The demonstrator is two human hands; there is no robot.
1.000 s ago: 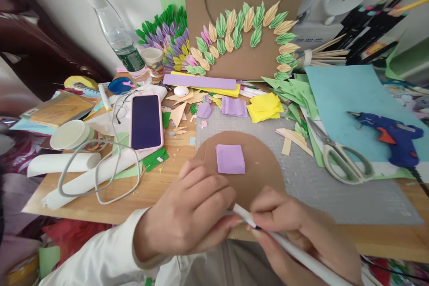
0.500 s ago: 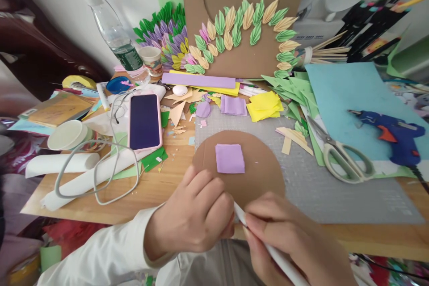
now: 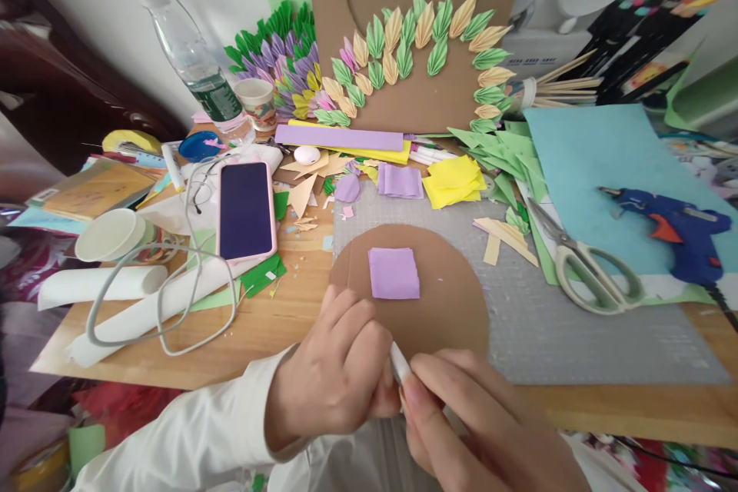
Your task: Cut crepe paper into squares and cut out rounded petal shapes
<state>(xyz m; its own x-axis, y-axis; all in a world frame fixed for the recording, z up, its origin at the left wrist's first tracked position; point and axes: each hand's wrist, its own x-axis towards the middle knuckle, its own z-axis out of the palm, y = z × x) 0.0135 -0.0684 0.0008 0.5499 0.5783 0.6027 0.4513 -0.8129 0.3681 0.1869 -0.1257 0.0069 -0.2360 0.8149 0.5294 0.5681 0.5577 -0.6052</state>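
My left hand (image 3: 340, 369) is closed in a fist round the upper end of a slim white pen-like stick (image 3: 398, 362). Pinched between the thumb and fingers of my right hand (image 3: 467, 415) is the same stick, lower down; a short white length shows between the two hands. What my left fist covers at the tip is hidden. Just beyond the hands lies a round piece of brown cardboard (image 3: 438, 315). A small stack of purple paper squares (image 3: 394, 274) sits on it.
Scissors (image 3: 593, 269) and a blue glue gun (image 3: 674, 231) lie to the right. On the left are a phone (image 3: 247, 211), white cables, paper rolls (image 3: 104, 286) and a paper cup (image 3: 112, 237). Behind stands cardboard (image 3: 397, 108) with folded paper leaves; yellow paper squares (image 3: 455, 181) lie before it.
My right hand has shifted slightly left and closer to my left fist, higher on the white stick. The stick's long lower part is now hidden behind the right hand.
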